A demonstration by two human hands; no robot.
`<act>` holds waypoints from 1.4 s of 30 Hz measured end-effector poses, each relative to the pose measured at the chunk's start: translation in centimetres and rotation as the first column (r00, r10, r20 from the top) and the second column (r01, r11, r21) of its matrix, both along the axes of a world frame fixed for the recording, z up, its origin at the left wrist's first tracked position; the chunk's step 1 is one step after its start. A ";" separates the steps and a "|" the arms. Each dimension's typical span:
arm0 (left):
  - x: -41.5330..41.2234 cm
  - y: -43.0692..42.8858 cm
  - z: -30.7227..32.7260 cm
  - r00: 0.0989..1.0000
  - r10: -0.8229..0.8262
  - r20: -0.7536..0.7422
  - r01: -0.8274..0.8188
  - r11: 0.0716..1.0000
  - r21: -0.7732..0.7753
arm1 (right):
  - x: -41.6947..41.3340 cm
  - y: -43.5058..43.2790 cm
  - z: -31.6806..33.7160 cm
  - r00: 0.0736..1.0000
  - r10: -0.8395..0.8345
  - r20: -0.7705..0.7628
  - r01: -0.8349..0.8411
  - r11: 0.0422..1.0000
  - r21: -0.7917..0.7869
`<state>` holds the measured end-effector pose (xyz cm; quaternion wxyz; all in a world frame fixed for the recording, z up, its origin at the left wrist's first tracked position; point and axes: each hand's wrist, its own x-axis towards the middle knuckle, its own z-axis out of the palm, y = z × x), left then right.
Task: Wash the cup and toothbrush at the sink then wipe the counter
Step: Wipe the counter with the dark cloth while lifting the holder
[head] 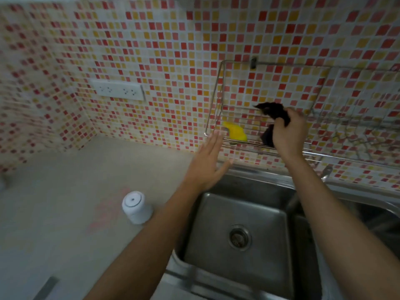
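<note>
The right hand (289,129) is closed around a dark cloth (273,112) up at the wire rack (218,94) on the tiled wall, just above the sink (238,224). The cloth looks soft and floppy, so it should be light and easy to squeeze. A bunch of it in the fist is a good way to hold it. It is almost black and crumpled, with a bit sticking up and a bit hanging down. A yellow sponge (234,132) sits in the rack, left of the cloth. The left hand (207,163) is open and flat, holding nothing, near the front corner of the rack. A white cup (136,206) stands upside down on the surface, left of the sink. It looks hard and smooth, maybe slippery if wet, so hold it around its sides. I see no toothbrush.
</note>
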<state>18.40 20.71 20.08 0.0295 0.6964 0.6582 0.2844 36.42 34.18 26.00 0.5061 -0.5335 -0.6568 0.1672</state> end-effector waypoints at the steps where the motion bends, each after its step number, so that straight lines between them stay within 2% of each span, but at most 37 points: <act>1: -1.5 -1.6 -1.3 0.999 0.040 -0.023 -0.039 0.999 0.020 | -0.6 -1.7 0.4 0.999 0.009 -0.034 -0.008 0.999 0.036; 3: -5.5 -4.5 -4.1 0.986 0.152 -0.061 -0.152 0.988 0.002 | -2.0 -5.3 1.0 0.997 0.042 -0.066 -0.036 0.994 0.100; 6: -11.5 -8.3 -7.2 0.953 0.299 -0.044 -0.302 0.951 -0.071 | -5.4 -10.9 0.0 0.987 0.150 -0.057 -0.141 0.982 0.128; 9: -16.0 -11.4 -9.3 0.938 0.347 0.019 -0.342 0.932 -0.121 | -9.9 -14.8 -4.9 0.957 0.285 0.055 -0.288 0.957 0.045; 12: -18.6 -14.0 -11.2 0.913 0.327 0.243 -0.289 0.941 -0.177 | -14.7 -17.2 -11.6 0.933 0.323 0.158 -0.288 0.934 -0.211; 15: -20.3 -16.1 -14.2 0.818 0.313 0.483 -0.223 0.946 -0.236 | -19.3 -19.0 -17.2 0.932 0.289 0.219 -0.196 0.909 -0.368; 17: -21.1 -17.1 -16.3 0.794 0.292 0.534 -0.185 0.952 -0.245 | -21.8 -19.6 -19.8 0.930 0.290 0.227 -0.165 0.880 -0.446; 20: -21.8 -17.8 -18.0 0.721 0.239 0.651 -0.098 0.964 -0.246 | -24.5 -19.4 -23.8 0.873 0.398 0.280 -0.195 0.813 -0.549; 23: -22.3 -16.8 -19.1 0.664 0.178 0.726 -0.017 0.974 -0.224 | -25.5 -18.8 -26.8 0.776 0.423 0.467 -0.126 0.831 -0.542; 25: -22.5 -16.1 -20.0 0.659 0.160 0.735 -0.005 0.978 -0.208 | -25.7 -18.9 -27.7 0.719 0.354 0.598 -0.055 0.886 -0.459; 27: -22.6 -15.4 -20.8 0.657 0.173 0.733 -0.019 0.977 -0.213 | -26.1 -18.7 -27.9 0.664 0.331 0.670 -0.066 0.919 -0.388; 31: -23.2 -14.2 -20.8 0.635 0.169 0.754 0.003 0.975 -0.221 | -26.6 -16.9 -29.2 0.506 0.403 0.763 -0.071 0.901 -0.429; 33: -24.5 -14.1 -20.2 0.632 0.174 0.755 -0.021 0.978 -0.207 | -27.8 -15.9 -29.8 0.509 0.390 0.767 -0.040 0.901 -0.432; 36: -28.1 -14.5 -19.1 0.613 0.254 0.749 -0.140 0.967 -0.213 | -29.5 -16.9 -29.8 0.573 0.306 0.761 0.010 0.925 -0.380; 39: -34.0 -15.0 -17.8 0.657 0.348 0.669 -0.337 0.929 -0.153 | -30.8 -24.2 -29.5 0.581 0.400 0.709 -0.119 0.903 -0.412; 42: -39.9 -15.6 -17.2 0.690 0.396 0.606 -0.439 0.894 -0.084 | -34.3 -33.8 -29.0 0.494 0.571 0.656 -0.331 0.821 -0.465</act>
